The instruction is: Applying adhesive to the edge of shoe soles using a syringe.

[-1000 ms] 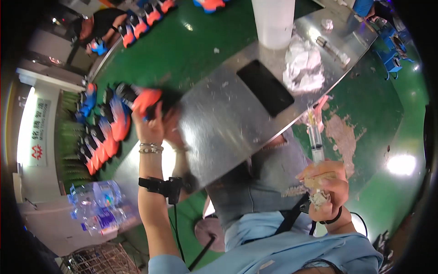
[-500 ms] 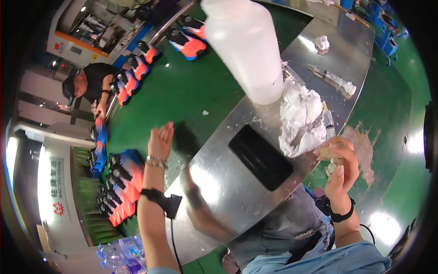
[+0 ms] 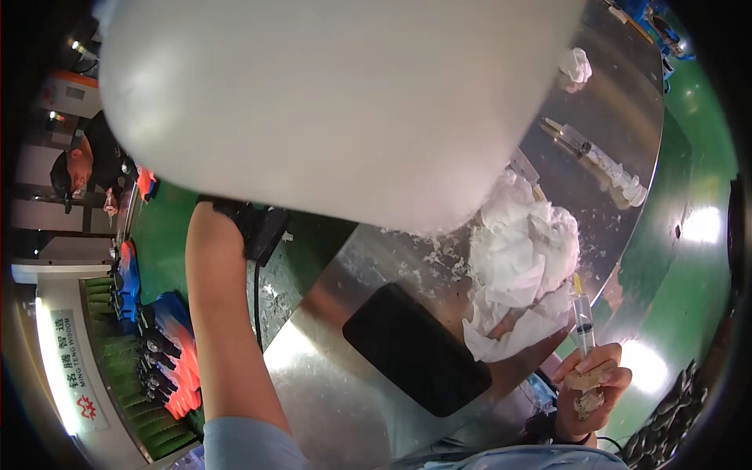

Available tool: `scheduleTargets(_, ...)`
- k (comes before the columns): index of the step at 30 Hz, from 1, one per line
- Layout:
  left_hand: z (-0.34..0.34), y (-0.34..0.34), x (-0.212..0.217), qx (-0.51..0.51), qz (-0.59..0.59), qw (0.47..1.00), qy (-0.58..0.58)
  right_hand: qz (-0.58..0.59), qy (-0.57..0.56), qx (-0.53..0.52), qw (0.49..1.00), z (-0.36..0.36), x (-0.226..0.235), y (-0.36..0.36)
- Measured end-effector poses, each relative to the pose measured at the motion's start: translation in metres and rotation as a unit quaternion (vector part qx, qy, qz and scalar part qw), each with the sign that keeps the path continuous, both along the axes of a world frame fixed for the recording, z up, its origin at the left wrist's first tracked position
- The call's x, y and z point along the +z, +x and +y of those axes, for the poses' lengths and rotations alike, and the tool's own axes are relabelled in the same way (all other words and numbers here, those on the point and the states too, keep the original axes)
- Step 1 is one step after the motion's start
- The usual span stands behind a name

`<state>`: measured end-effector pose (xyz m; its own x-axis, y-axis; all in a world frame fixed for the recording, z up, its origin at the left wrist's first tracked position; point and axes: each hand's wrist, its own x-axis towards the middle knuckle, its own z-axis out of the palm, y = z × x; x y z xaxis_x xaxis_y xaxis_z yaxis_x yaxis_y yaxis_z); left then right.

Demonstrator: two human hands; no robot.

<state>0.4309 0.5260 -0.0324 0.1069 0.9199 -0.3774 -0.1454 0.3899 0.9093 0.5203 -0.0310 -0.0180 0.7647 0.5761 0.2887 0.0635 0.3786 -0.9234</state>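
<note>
A co-worker in dark clothes (image 3: 86, 168) bends at a bench far to the left, past rows of orange and blue parts (image 3: 168, 352) on the green belt. The person's left forearm (image 3: 223, 313), strapped at the wrist with a black band (image 3: 254, 227), rises up the frame; the left hand itself is hidden behind a big translucent white container (image 3: 337, 102) that fills the upper view, so whether those fingers grip it or lie loose cannot be told, though the arm appears to be lifting it. Below and right of that wrist a black rectangular pad (image 3: 415, 360) lies flat on the steel table (image 3: 329, 407). Further right sits a heap of crumpled white tissue (image 3: 521, 258), just above the right hand (image 3: 591, 384), whose fingers are curled tight round a syringe (image 3: 583, 329) held upright, a tan scrap pinched with it. A second syringe (image 3: 595, 160) lies well beyond the tissue. The step looks like fetching the container toward the syringe; next would call for steadying it and lining up the tip
</note>
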Motion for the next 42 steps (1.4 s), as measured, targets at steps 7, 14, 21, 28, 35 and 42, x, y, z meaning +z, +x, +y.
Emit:
scheduleTargets(7, -0.081, -0.074, 0.044, -0.091, 0.022, 0.996, 0.011, -0.002, 0.099, -0.007, 0.995, -0.018, 0.020, -0.009)
scheduleTargets(14, -0.365, -0.262, 0.077, -0.108, -0.028, 0.994, -0.007, -0.003, 0.030, -0.077, 0.997, -0.023, 0.045, -0.019)
scheduleTargets(21, -0.614, -0.409, 0.081, 0.064, 0.101, 0.981, -0.152, 0.001, 0.086, -0.039, 0.996, 0.008, 0.048, -0.021)
scheduleTargets(28, -0.601, -0.407, 0.087, 0.195, 0.048, 0.973, 0.117, 0.075, 0.077, 0.011, 0.994, 0.020, 0.045, -0.038)
scheduleTargets(35, -0.481, -0.322, 0.125, 0.154, 0.087, 0.850, 0.497, 0.002, 0.158, 0.217, 0.963, -0.023, 0.099, -0.071)
scheduleTargets(42, -0.454, -0.253, 0.172, -0.108, 0.122, 0.731, 0.663, 0.171, 0.269, 0.506, 0.801, -0.032, 0.151, -0.117)
